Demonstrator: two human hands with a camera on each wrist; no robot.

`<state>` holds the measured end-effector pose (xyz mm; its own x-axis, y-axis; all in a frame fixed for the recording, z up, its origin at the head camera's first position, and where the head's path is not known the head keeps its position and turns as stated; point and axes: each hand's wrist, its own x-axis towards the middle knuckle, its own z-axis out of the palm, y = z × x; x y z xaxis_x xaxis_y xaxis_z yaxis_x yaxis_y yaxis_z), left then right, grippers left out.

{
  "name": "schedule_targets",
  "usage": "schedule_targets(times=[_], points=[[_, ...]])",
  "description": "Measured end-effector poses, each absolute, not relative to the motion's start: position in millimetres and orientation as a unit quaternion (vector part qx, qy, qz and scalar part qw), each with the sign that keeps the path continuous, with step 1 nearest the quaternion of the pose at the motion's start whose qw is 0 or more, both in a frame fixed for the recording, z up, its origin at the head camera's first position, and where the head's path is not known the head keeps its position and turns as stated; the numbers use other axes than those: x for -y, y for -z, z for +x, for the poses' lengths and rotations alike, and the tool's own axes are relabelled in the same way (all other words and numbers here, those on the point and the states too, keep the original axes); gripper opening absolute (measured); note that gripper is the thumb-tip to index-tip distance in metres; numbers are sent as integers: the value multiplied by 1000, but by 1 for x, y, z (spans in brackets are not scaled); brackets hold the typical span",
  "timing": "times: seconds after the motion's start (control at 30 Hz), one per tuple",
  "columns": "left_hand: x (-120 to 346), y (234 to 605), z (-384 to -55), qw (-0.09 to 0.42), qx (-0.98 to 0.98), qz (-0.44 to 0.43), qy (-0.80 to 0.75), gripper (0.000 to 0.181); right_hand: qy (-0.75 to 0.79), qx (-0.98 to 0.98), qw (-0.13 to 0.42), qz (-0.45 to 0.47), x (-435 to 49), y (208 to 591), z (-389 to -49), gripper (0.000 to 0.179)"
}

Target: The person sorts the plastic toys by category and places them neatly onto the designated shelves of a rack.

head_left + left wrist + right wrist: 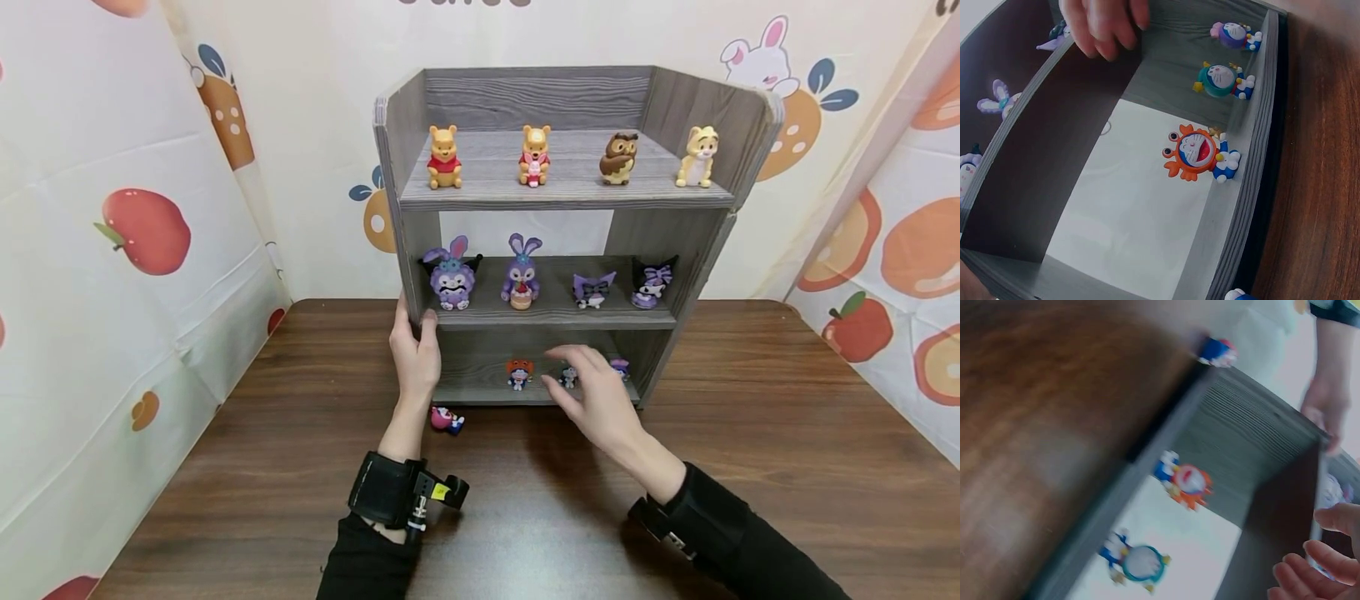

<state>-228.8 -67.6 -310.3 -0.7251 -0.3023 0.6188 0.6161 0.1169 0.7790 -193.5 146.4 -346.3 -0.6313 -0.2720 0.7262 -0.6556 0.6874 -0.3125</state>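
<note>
A grey wood-grain display shelf point(555, 203) with three tiers stands on the table. My left hand point(416, 358) grips its left side panel, thumb on the front edge. Before the bottom tier hovers my right hand point(596, 404), fingers loosely curved and holding nothing. An orange crab-hooded figurine point(1196, 153) stands on that tier, left of this hand. Along the same tier are a teal-hooded figurine point(1219, 81) and a purple one point(1234, 36), both partly hidden by the right hand in the head view. A pink-and-blue figurine point(447, 420) lies on the table by the shelf's lower left corner.
Yellow bear figurines point(445, 158), a brown owl point(618, 158) and a cream figurine point(698, 157) line the top tier. Several purple and black figurines, including a long-eared rabbit point(521, 273), occupy the middle tier. Patterned cloth point(315, 167) hangs behind the brown table point(525, 517).
</note>
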Motion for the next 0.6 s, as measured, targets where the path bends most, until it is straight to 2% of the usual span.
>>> schedule_targets(times=[0.3, 0.6], points=[[68, 311, -229, 350, 664, -114, 651, 45, -358, 773, 466, 239, -163, 311, -186, 22], [68, 311, -229, 351, 661, -119, 652, 46, -454, 671, 569, 140, -174, 275, -179, 21]])
